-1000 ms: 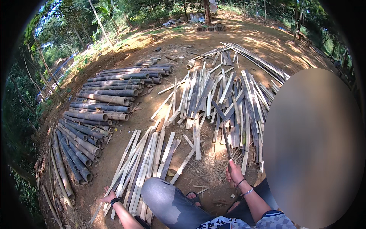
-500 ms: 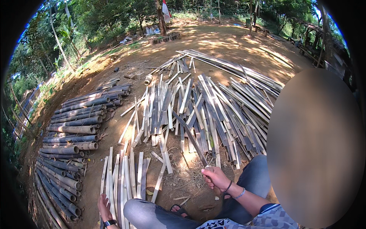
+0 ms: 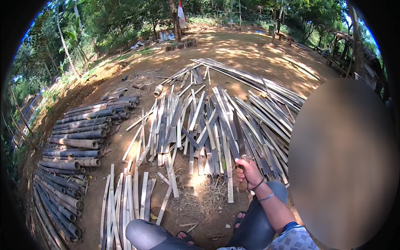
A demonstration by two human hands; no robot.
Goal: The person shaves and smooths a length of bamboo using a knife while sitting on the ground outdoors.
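Note:
My right hand (image 3: 249, 171) is closed round the brown handle of a machete (image 3: 239, 135), held in front of my right knee. Its dark blade points up and away from me, across the spread of split bamboo strips (image 3: 196, 121). The butt of the handle shows below my fist. Beyond the picture's edge, my left hand is out of sight. A smaller bundle of bamboo strips (image 3: 135, 196) lies beside my left knee, pale faces and dark faces mixed.
Whole dark bamboo poles (image 3: 85, 143) are stacked along the left. Thin shavings (image 3: 200, 193) litter the soil before my feet. A short bamboo piece (image 3: 158, 90) lies behind the strips. Trees and a flag (image 3: 181, 14) stand farther off; a blurred patch covers the right side.
My right hand has moved up and to the right with the machete, whose blade has swung to point more upright. My left hand has left the picture.

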